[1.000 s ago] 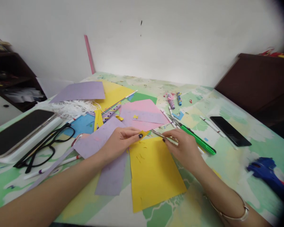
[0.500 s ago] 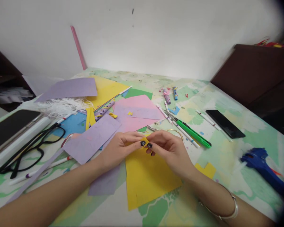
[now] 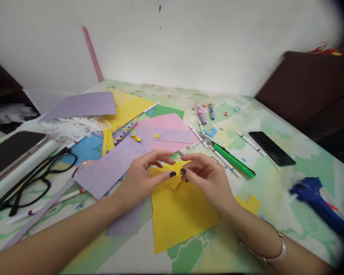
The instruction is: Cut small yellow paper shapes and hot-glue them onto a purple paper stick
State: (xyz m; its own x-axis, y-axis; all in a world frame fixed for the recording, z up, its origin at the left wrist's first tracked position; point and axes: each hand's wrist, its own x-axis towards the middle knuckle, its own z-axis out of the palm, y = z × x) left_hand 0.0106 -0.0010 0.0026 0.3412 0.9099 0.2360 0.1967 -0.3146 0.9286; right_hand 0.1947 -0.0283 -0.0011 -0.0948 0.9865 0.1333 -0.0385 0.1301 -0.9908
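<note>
My right hand [image 3: 208, 177] pinches the edge of a small yellow paper piece [image 3: 175, 183] between thumb and fingertips. My left hand [image 3: 145, 173] is beside it with thumb and fingers apart, holding nothing. Beneath both hands lies a larger yellow paper sheet [image 3: 183, 221] with uneven edges. Under my left wrist and forearm is purple paper [image 3: 126, 221], partly hidden. Just beyond my right hand, a green utility knife [image 3: 232, 160] rests on the table, and the gold-coloured loop of a handle [image 3: 213, 157] shows in part.
Black glasses [image 3: 47, 175], a purple paper piece [image 3: 106, 168] and white string [image 3: 74, 130] lie left. Pink paper [image 3: 163, 126] and two small decorated rolls [image 3: 201, 114] are farther back. To the right are a black phone [image 3: 272, 148] and a blue glue gun [image 3: 318, 200].
My left hand has opened and come away from the small yellow paper piece. My right hand still pinches it, and more of the piece now shows. The view has shifted slightly.
</note>
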